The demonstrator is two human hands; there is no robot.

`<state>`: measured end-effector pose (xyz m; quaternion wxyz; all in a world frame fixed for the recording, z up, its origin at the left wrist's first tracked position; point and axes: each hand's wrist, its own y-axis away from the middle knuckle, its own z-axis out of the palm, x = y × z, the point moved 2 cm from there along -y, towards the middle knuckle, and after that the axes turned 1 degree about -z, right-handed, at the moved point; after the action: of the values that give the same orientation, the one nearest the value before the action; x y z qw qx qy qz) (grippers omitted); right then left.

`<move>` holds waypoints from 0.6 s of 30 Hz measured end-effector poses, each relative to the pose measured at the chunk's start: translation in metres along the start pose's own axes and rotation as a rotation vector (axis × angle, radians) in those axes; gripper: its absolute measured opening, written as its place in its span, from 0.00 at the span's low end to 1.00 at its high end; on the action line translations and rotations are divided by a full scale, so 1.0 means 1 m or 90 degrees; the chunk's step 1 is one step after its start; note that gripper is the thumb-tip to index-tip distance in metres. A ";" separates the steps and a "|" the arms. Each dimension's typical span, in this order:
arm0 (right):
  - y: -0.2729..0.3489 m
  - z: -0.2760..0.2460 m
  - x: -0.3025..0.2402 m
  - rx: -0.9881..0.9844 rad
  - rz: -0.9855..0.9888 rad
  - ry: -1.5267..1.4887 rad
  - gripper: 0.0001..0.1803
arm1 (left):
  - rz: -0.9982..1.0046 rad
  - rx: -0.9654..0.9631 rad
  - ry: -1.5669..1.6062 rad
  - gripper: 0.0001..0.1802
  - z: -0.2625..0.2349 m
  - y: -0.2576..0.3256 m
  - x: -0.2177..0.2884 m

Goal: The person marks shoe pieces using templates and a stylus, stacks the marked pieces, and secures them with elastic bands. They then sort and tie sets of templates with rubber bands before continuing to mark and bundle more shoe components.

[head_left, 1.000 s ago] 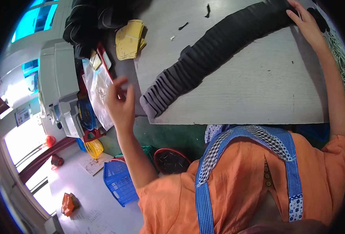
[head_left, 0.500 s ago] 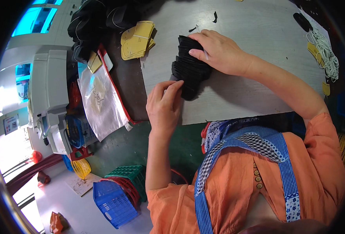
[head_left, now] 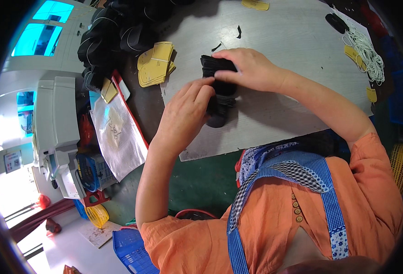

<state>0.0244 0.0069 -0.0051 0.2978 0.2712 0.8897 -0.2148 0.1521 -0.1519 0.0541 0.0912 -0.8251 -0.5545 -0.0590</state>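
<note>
Both of our hands are on one stack of black pieces [head_left: 219, 93] that lies on the grey board [head_left: 283, 41] in front of us. Our right hand [head_left: 249, 68] comes in from the right and lies over the top end of the stack, its fingers curled down around the far edge and closed on it. Our left hand [head_left: 185, 114] comes up from below and presses against the stack's left side, its fingers [head_left: 201, 89] fairly straight and close together, the tips touching the black pieces just under the right hand; we cannot tell whether the thumb has closed round the stack. The lower end of the stack sticks out below both hands and rests flat on the board.

To the left of the stack, at the board's near-left corner, lies a pile of yellow sole-shaped pieces [head_left: 156, 64], apart from our hands. Beyond it, at the upper left, sits a heap of black bundles [head_left: 114, 32]. A clear plastic bag [head_left: 117, 132] with a red edge lies on the dark table left of the board. White cords [head_left: 368, 52] lie in a loose bunch at the far right of the board, well apart from the stack. A blue basket [head_left: 130, 249] stands on the floor at the lower left.
</note>
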 end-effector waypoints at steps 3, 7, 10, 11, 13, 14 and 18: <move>0.006 0.000 0.001 0.020 -0.031 0.036 0.32 | -0.095 -0.081 0.073 0.28 0.007 0.003 0.000; 0.026 -0.012 0.005 0.031 0.040 0.078 0.32 | -0.121 0.029 0.056 0.26 0.017 0.003 0.001; 0.056 -0.034 0.017 0.141 0.067 0.135 0.31 | -0.212 0.149 0.053 0.26 0.040 -0.015 0.007; 0.064 -0.044 0.020 0.213 0.088 0.213 0.30 | -0.257 0.198 0.041 0.26 0.044 -0.026 0.012; 0.080 -0.057 0.027 0.303 0.128 0.332 0.30 | -0.299 0.252 0.034 0.27 0.055 -0.054 0.029; 0.084 -0.057 0.029 0.305 0.132 0.341 0.30 | -0.292 0.255 0.041 0.27 0.060 -0.067 0.039; 0.094 -0.048 0.020 0.282 0.146 0.300 0.40 | -0.307 0.247 0.097 0.30 0.073 -0.092 0.064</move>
<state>0.0487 0.1120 -0.0035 0.0406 0.4698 0.8295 -0.2993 0.0905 -0.0444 0.0033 0.2716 -0.6300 -0.7268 -0.0339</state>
